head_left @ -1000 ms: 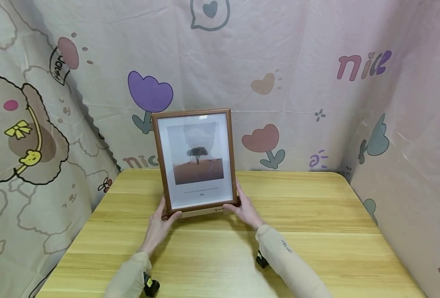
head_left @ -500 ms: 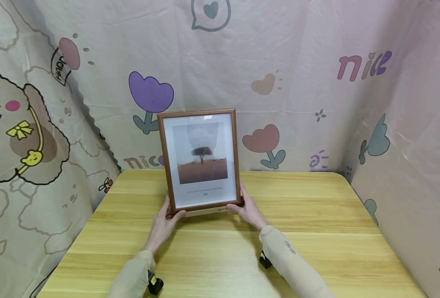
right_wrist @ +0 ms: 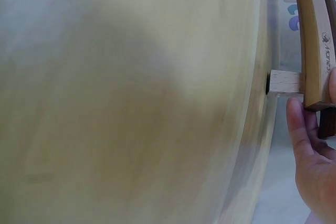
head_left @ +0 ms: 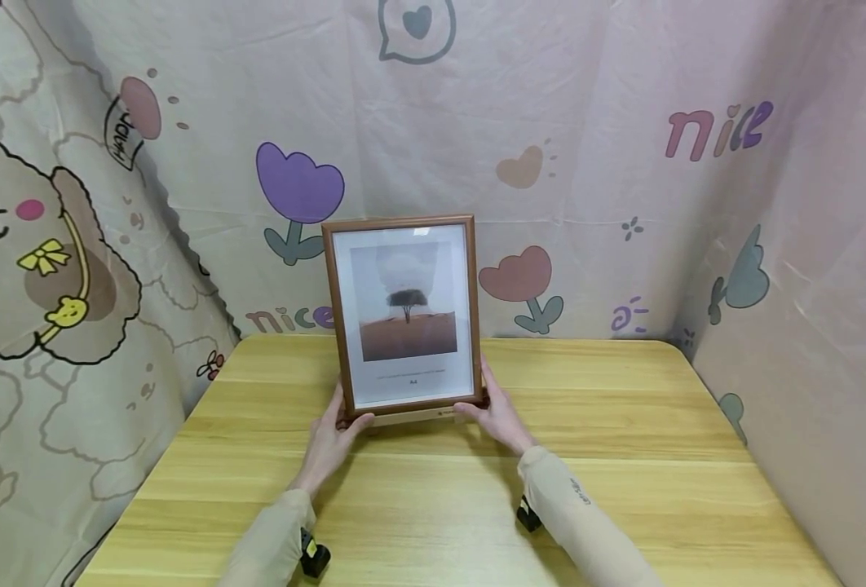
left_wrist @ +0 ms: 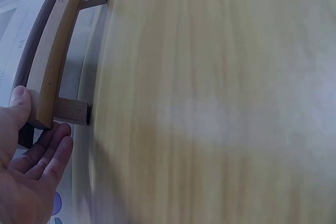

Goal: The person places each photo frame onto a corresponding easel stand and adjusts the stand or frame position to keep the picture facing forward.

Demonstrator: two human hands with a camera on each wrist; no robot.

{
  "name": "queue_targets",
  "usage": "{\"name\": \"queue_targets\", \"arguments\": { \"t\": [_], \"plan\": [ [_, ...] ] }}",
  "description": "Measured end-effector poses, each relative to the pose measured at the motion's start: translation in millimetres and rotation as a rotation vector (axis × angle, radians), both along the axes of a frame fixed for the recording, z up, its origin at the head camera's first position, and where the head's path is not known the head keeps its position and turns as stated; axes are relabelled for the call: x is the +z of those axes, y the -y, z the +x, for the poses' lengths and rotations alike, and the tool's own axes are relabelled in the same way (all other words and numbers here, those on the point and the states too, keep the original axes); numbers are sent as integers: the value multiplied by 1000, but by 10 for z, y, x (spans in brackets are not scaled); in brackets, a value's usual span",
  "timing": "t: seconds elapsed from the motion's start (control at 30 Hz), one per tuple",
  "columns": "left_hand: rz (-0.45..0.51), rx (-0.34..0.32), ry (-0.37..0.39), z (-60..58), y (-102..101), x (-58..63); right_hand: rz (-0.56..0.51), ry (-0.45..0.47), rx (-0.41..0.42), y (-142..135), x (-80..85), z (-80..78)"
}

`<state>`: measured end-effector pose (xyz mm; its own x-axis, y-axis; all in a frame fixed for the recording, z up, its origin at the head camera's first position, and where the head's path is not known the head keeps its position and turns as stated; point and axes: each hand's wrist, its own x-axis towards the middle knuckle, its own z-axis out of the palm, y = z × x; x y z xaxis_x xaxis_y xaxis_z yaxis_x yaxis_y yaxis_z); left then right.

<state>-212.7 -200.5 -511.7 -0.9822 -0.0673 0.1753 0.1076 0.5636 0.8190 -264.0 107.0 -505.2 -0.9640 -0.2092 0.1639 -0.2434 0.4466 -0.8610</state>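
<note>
On the yellow wooden table (head_left: 624, 456), near its back edge, stands our brown wooden picture frame with a tree picture (head_left: 406, 314). It is upright and sits in a pale wooden stand with short feet (left_wrist: 50, 72), right in front of the pink cartoon curtain (head_left: 587, 163).

We hold the bottom corners of the frame. Our left hand (head_left: 333, 440) pinches the left end of the stand, thumb in front and fingers behind. Our right hand (head_left: 497, 414) pinches the right end the same way.

We think the frame is already in its stand and looks almost straight. What seems left is small: set it just right near the back of the table and let go.
</note>
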Motion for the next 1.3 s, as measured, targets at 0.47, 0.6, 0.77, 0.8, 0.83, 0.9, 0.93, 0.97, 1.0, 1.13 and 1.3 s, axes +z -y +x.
{"name": "queue_targets", "arguments": {
  "t": [0.47,0.6,0.77,0.8,0.83,0.9,0.93,0.97,1.0,1.13,1.3],
  "plan": [
    [37,-44,-12,-51,-111,-4,24,22,-30,-122,-15,15],
    [25,-40,-15,-74,-143,-15,19,18,-35,-156,-7,27],
    [20,-45,-16,-97,-180,-18,26,14,-46,-195,1,38],
    [21,-45,-17,-102,-186,-19,29,15,-46,-202,3,40],
    [24,-46,-17,-104,-193,-19,30,17,-47,-209,4,42],
    [27,-49,-18,-107,-205,-18,32,20,-52,-222,7,46],
    [26,-48,-17,-107,-210,-18,29,22,-52,-228,4,49],
    [26,-49,-14,-107,-216,-16,28,22,-50,-233,1,51],
    [23,-50,-11,-106,-222,-13,28,22,-52,-239,0,56],
    [14,-54,1,-106,-244,0,26,14,-59,-258,-7,67],
    [13,-63,3,-117,-273,13,-9,-11,-47,-282,-16,79]
  ]
}}
